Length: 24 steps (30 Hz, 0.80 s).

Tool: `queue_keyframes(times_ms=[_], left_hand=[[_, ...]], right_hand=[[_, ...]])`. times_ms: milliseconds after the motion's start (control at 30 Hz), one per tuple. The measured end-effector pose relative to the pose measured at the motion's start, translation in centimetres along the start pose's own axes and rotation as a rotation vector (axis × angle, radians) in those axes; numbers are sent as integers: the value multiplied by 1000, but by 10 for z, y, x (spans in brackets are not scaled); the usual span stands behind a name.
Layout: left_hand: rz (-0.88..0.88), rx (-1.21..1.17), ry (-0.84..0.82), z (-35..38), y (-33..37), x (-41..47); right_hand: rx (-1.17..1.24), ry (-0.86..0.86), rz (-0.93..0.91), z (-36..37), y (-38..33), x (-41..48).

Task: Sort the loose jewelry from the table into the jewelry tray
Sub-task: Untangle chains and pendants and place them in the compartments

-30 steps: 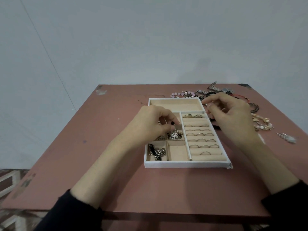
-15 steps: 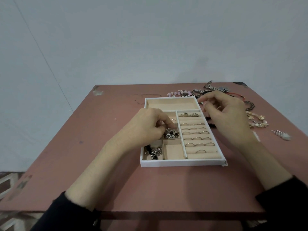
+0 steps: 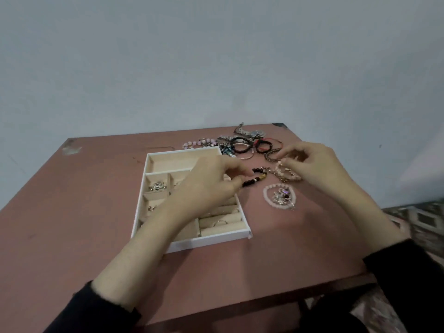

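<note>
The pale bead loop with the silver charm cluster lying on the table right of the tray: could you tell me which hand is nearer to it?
Right. The right hand sits just beyond the bead loop, over the pearl bracelet; the left hand is across by the tray.

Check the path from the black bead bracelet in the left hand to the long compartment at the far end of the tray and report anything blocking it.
Nothing visible blocks it. The left hand pinches the black bead bracelet just off the tray's right wall; the long far compartment lies open and bare.
</note>
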State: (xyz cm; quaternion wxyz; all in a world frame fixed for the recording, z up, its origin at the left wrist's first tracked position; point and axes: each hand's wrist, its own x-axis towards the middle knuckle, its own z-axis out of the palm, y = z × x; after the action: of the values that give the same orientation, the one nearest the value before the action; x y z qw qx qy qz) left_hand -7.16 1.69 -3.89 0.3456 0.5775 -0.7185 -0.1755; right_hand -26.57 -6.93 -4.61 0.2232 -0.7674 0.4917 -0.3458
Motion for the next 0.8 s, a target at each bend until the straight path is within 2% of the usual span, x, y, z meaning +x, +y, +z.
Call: queue_keyframes(times_ms=[233,300,567,800], left_hand=[[71,0,-51,31,19,18],[76,12,-59,36,20,20],[22,57,-66,44,18,25],[20,106,-96,47,21,26]], right_hand=[[-311,-239,209,-50,31,-2],[-335,-289,233,-53,33,-6],[-253,-201,267,-46,35,-12],[-209,-103,201,-31,36,-17]])
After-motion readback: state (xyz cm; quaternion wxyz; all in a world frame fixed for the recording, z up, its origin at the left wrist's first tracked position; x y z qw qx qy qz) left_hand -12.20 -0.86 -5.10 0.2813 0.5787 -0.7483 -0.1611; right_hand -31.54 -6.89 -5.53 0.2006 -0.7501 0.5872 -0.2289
